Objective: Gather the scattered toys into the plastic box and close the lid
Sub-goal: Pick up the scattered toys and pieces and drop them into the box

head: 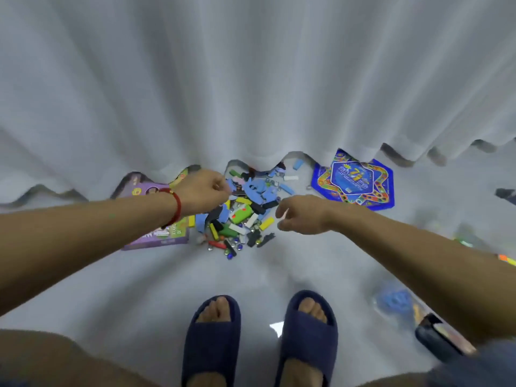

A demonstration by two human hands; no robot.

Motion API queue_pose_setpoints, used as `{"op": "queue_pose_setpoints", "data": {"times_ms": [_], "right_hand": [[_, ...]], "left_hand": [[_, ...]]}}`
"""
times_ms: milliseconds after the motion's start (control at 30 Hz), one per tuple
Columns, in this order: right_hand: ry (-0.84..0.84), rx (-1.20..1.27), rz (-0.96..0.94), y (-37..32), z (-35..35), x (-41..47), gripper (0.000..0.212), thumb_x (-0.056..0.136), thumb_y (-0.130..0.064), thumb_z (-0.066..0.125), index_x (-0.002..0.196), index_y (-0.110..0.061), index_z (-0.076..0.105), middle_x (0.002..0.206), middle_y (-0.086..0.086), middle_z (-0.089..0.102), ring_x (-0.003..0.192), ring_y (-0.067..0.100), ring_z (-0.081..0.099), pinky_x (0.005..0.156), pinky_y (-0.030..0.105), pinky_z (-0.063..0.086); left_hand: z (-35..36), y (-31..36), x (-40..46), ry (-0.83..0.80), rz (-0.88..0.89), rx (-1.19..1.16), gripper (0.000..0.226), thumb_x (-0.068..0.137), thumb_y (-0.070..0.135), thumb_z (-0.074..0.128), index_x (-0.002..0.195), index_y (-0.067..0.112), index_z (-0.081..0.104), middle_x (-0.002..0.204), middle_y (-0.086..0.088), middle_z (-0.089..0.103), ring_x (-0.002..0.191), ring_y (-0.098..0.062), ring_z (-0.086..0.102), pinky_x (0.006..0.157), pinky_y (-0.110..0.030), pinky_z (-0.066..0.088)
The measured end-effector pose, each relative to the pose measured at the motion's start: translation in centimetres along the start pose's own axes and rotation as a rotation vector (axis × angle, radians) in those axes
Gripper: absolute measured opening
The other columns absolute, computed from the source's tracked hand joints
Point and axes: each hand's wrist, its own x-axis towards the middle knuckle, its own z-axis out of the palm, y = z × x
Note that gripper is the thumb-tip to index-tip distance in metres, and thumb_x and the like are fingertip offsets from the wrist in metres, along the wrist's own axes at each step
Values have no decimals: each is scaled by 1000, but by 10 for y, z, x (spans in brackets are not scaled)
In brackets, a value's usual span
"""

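A heap of small toys (245, 213) lies on the pale floor at the foot of a white curtain: blue, yellow, black and green blocks, a green toy car and glass marbles. My left hand (203, 191), with a red band on its wrist, hovers over the heap's left edge with its fingers curled; blur hides whether it holds a piece. My right hand (303, 215) hangs over the heap's right edge, fingers loosely curled, a small white piece pinched at its fingertips. No plastic box is clearly visible.
A purple game board (159, 236) lies under my left wrist. A blue star-shaped game board (354, 180) lies at the right by the curtain (251, 79). More blurred toys (396, 300) sit under my right forearm. My feet in dark blue slippers (212, 339) stand close below.
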Motion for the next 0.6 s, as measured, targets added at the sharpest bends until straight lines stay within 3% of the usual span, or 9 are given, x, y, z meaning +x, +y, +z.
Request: {"op": "queue_pose_setpoints", "data": {"times_ms": [100, 200, 300, 367, 500, 600], "right_hand": [[-32, -163, -24, 12, 26, 48, 52, 97, -41, 57, 144, -24, 42, 142, 7, 51, 126, 28, 50, 104, 42, 43], [11, -170, -24, 20, 40, 99, 58, 96, -38, 59, 147, -23, 37, 143, 10, 48, 126, 31, 50, 98, 38, 44], [131, -166, -20, 24, 47, 153, 60, 95, -38, 58, 148, -21, 35, 142, 13, 44, 125, 35, 48, 97, 44, 47], [230, -163, -19, 26, 50, 185, 61, 95, -37, 56, 150, -23, 32, 147, 14, 39, 131, 38, 41, 97, 48, 47], [316, -148, 30, 23, 58, 231, 69, 92, -49, 60, 150, -29, 29, 150, 18, 31, 137, 45, 28, 100, 55, 43], [333, -149, 69, 18, 66, 249, 75, 91, -54, 60, 152, -33, 22, 150, 17, 28, 135, 47, 27, 93, 56, 44]], "left_hand": [[35, -62, 20, 77, -57, -2, 8, 85, 13, 63, 89, 18, 69, 87, 3, 70, 82, -13, 66, 66, -24, 51], [72, -102, 53, 144, -80, 3, 9, 85, 13, 65, 93, 10, 65, 87, -3, 65, 80, -18, 61, 73, -30, 51], [98, -123, 93, 247, -130, -11, 15, 82, 13, 69, 92, 6, 61, 84, -7, 60, 78, -25, 55, 69, -33, 46], [109, -133, 117, 301, -143, 52, 26, 79, 22, 73, 96, 7, 59, 89, -12, 58, 83, -31, 55, 73, -40, 49], [122, -146, 144, 273, -179, 273, 69, 75, 53, 73, 126, 16, 47, 117, -14, 48, 106, -36, 48, 93, -47, 45], [125, -152, 155, 268, -166, 305, 76, 76, 57, 72, 133, 18, 39, 123, -13, 39, 111, -34, 41, 94, -43, 44]]}}
